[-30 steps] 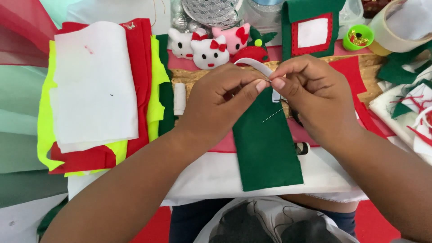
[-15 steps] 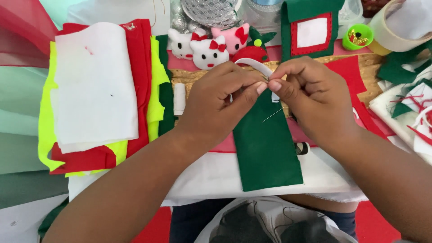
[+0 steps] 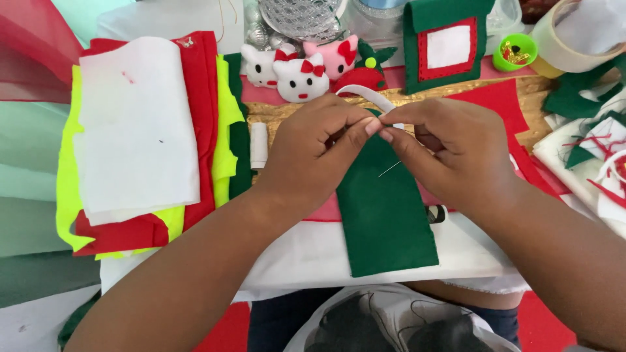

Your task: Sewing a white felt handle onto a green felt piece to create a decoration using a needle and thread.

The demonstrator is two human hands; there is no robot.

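Across the worktable (image 3: 313, 261) lies a spread of felt: a stack of white, red and yellow sheets (image 3: 140, 137) at the left, small cat-face ornaments (image 3: 300, 72) at the back. At the centre the green felt strip (image 3: 385, 215) hangs down from both hands. The left hand (image 3: 313, 156) is clenched on its top edge, where a white strip (image 3: 365, 96) curls over; the right hand (image 3: 450, 153) pinches there too, with a needle (image 3: 389, 169) beneath its fingertips. Judging by this, stitching the white strip to the green is in hand; pulling the needle through calls for a steady pinch on both layers.
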